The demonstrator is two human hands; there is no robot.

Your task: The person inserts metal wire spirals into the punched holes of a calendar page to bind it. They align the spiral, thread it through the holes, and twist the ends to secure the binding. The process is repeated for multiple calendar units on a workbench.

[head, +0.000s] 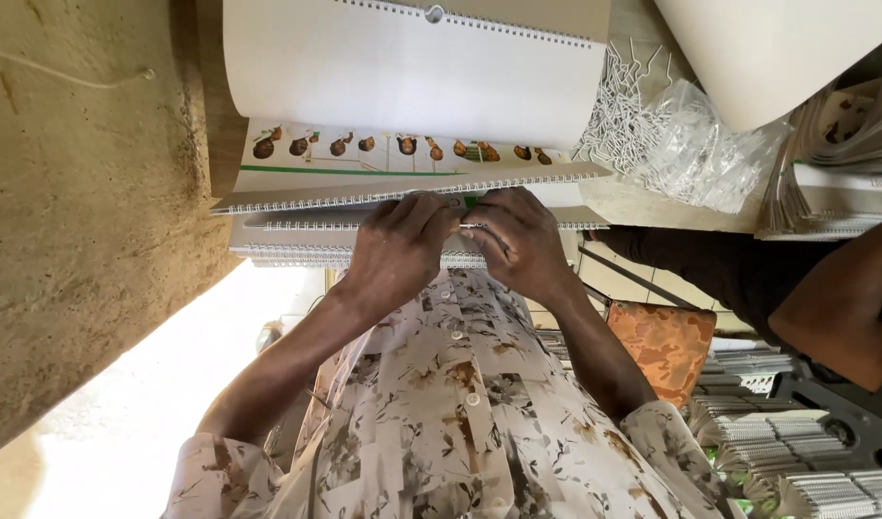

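Head view: floral shirt (441, 423) nearest. Left hand (398, 245) and right hand (523, 245) pinch a small wire hanger (473, 227) at the calendar stack's (364, 207) spiral edge on the worktop (643, 202). Risk: uneven pressure could bend the hanger or snag the coils.

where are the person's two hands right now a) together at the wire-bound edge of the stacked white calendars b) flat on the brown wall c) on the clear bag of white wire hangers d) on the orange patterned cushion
a, the left hand and right hand meet fingertip to fingertip at the wire spiral binding of the stacked white calendars, apart from the clear bag of white wire hangers and the orange patterned cushion.
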